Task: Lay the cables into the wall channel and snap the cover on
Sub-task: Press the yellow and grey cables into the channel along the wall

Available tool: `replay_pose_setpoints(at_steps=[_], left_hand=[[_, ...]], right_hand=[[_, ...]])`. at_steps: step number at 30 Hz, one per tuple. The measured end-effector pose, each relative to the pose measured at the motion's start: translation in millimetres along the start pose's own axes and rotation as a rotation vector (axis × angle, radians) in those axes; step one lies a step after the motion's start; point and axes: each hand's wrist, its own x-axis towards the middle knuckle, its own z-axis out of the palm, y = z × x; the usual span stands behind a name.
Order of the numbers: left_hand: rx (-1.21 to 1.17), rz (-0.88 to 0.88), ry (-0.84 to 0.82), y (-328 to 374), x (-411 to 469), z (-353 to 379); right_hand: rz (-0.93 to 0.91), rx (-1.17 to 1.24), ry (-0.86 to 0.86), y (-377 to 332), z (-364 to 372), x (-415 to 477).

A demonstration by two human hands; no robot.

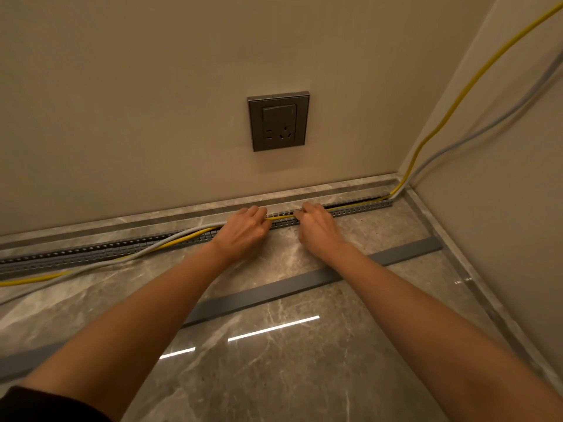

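Note:
A grey slotted channel (359, 208) runs along the foot of the wall on the marble floor. A yellow cable (447, 117) and a grey cable (487, 123) come down the right wall and lie inside the channel's right part. Left of my hands both cables rise out of the channel and trail across the floor. My left hand (243, 231) and my right hand (316, 228) pinch the cables at the channel, fingers curled down onto them. The long flat grey cover (274, 289) lies loose on the floor behind my forearms.
A dark grey wall socket (278, 120) sits above the channel. A stone skirting (182, 216) edges the wall. The room corner is at the right, where a second wall (502, 208) meets the floor.

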Motion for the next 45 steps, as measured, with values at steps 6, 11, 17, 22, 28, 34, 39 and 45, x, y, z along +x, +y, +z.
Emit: replay_pose_setpoints(at_steps=[6,11,17,22,28,34,39,45], left_hand=[[-0.005,-0.086,-0.141,9,11,3],[-0.049,-0.107,-0.202,10,26,1],[-0.052,-0.098,-0.208,13,32,1],[-0.072,-0.145,-0.199,10,40,3],[-0.104,-0.179,-0.194,13,66,-1],[-0.117,-0.212,-0.203,14,76,-1],[-0.136,-0.270,-0.210,15,81,-4],[-0.245,-0.382,-0.200,16,74,-4]], right_hand=[[-0.045,-0.043,-0.035,3,-3,-1],[-0.030,-0.084,-0.054,15,-10,1],[-0.107,-0.168,-0.025,23,-11,6],[-0.094,-0.196,-0.091,30,-19,19],[-0.040,-0.184,-0.123,48,-26,36],[-0.032,-0.148,-0.084,58,-19,34],[-0.055,-0.219,-0.013,62,-19,37],[-0.023,-0.190,0.007,56,-16,36]])
